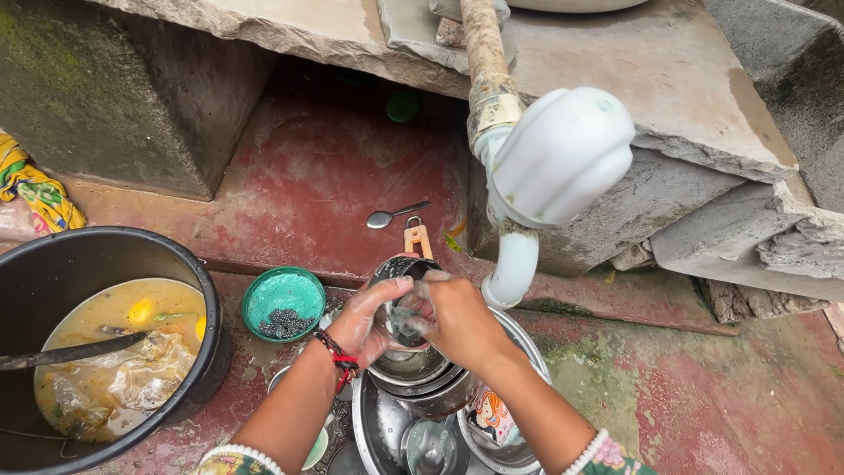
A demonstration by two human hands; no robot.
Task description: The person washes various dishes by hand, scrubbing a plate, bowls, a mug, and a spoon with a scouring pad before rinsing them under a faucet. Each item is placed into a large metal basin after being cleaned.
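My left hand (pixel 365 321), soapy and with a red thread band at the wrist, grips the rim of a small steel strainer (pixel 404 271) with a light wooden handle pointing away from me. My right hand (pixel 457 317) is closed on a wad of steel scrubber inside the strainer's bowl. Both hands work just under a white plastic tap (pixel 549 163), over a stack of steel bowls (pixel 413 374) in a larger steel basin (pixel 382 431).
A black bucket (pixel 189 273) of dirty yellowish water with scraps and a dark utensil stands at left. A green bowl (pixel 283 295) holds a dark scrubber. A steel spoon (pixel 391 215) lies on the red floor. Stone slabs (pixel 668 79) and a colourful cloth (pixel 31 189) surround.
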